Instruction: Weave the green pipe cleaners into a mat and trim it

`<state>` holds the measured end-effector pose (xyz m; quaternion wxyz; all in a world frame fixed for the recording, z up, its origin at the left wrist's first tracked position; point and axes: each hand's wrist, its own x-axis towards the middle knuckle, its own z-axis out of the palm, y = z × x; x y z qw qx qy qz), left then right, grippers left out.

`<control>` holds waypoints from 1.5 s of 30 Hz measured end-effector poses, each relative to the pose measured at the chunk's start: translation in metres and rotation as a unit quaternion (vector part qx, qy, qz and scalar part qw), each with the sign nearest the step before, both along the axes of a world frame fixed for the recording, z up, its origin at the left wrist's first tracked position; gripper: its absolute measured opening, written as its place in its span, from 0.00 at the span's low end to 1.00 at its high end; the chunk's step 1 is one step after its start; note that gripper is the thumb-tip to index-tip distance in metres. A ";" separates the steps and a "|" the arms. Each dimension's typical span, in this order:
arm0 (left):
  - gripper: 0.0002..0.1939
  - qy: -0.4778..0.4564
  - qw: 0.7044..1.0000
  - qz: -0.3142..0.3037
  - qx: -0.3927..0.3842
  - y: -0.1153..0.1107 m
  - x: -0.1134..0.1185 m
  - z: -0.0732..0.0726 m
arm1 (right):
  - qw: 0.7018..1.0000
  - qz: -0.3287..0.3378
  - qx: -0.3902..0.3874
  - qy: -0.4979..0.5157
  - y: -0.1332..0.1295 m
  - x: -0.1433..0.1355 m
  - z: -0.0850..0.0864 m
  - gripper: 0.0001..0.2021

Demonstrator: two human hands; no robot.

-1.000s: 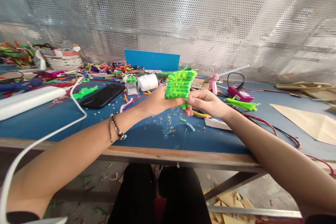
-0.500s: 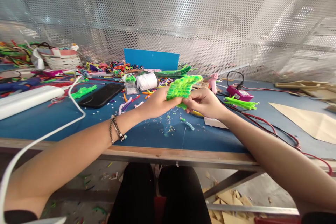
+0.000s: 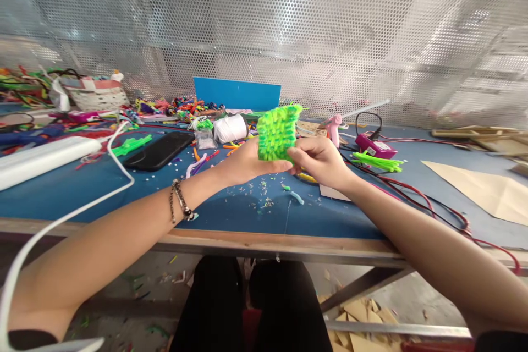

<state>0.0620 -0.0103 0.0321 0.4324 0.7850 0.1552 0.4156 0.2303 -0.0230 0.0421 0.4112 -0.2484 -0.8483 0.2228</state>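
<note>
A bright green fuzzy woven piece [image 3: 278, 131] is held up above the blue table, its broad face turned toward me. My left hand [image 3: 251, 164] grips its lower left side, with the thumb laid along the bottom edge. At the lower right corner, the fingers of my right hand [image 3: 317, 160] are pinched on the same piece. Small clippings and a short light-blue piece [image 3: 297, 197] lie on the table below the hands. Behind the left hand stands a white spool [image 3: 230, 128].
A black phone [image 3: 160, 150] and white bar [image 3: 49, 160] lie left, with a white cable [image 3: 78, 206] crossing my left forearm. A pink glue gun [image 3: 334, 130], purple box [image 3: 376, 146], green strips [image 3: 377, 161] and red-black cables are right. Perforated metal rises behind.
The green piece has turned from a slanted, folded-looking pose to a more upright one, showing its flat face. Both hands still hold it and have shifted only slightly.
</note>
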 end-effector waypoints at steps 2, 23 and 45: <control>0.14 -0.020 0.997 -0.060 -0.036 0.003 0.000 0.000 | 0.995 0.058 -0.077 0.019 0.002 0.003 0.001 0.19; 0.09 0.002 0.999 -0.044 -0.031 0.009 -0.002 -0.002 | 0.994 0.056 -0.091 -0.036 0.007 0.010 0.007 0.17; 0.11 0.049 0.989 0.041 -0.132 0.018 -0.007 -0.004 | 0.998 0.000 -0.059 -0.017 0.011 0.019 0.015 0.21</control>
